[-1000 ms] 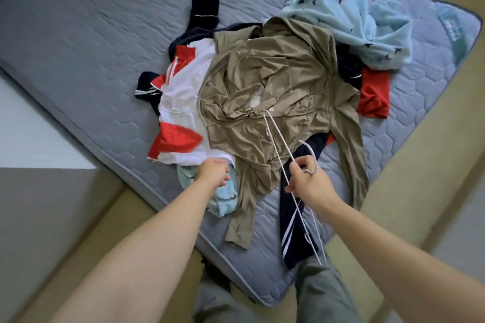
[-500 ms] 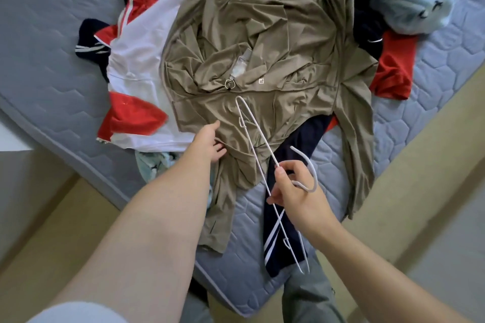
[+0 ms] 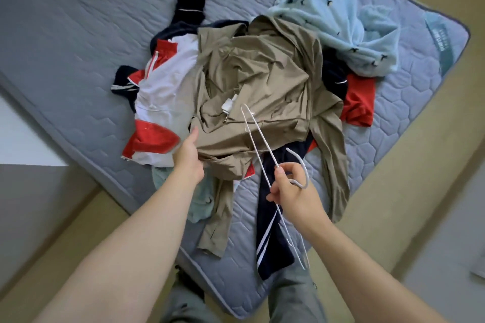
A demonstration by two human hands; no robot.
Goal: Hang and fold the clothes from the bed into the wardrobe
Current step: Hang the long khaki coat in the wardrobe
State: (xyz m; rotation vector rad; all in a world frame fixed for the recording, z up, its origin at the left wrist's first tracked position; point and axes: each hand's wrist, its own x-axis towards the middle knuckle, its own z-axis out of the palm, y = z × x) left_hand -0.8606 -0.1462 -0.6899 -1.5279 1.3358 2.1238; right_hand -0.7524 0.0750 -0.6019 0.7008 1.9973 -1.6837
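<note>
white wire hanger (image 3: 261, 136) gripped near its hook by right hand (image 3: 296, 191), khaki jacket (image 3: 262, 73) edge pinched by left hand (image 3: 187, 158), bed (image 3: 78, 21) underneath

We count two hands, our left hand (image 3: 187, 158) and right hand (image 3: 294, 191), with one hanger (image 3: 263, 139) in the right. Beyond them lie one jacket (image 3: 262, 73), one shirt (image 3: 168, 86) and one fleece (image 3: 328, 13). We cannot count the dark pieces (image 3: 273, 231).

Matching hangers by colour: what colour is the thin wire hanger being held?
White; the thin wire hanger, in the right hand, shows best in the head view.
</note>
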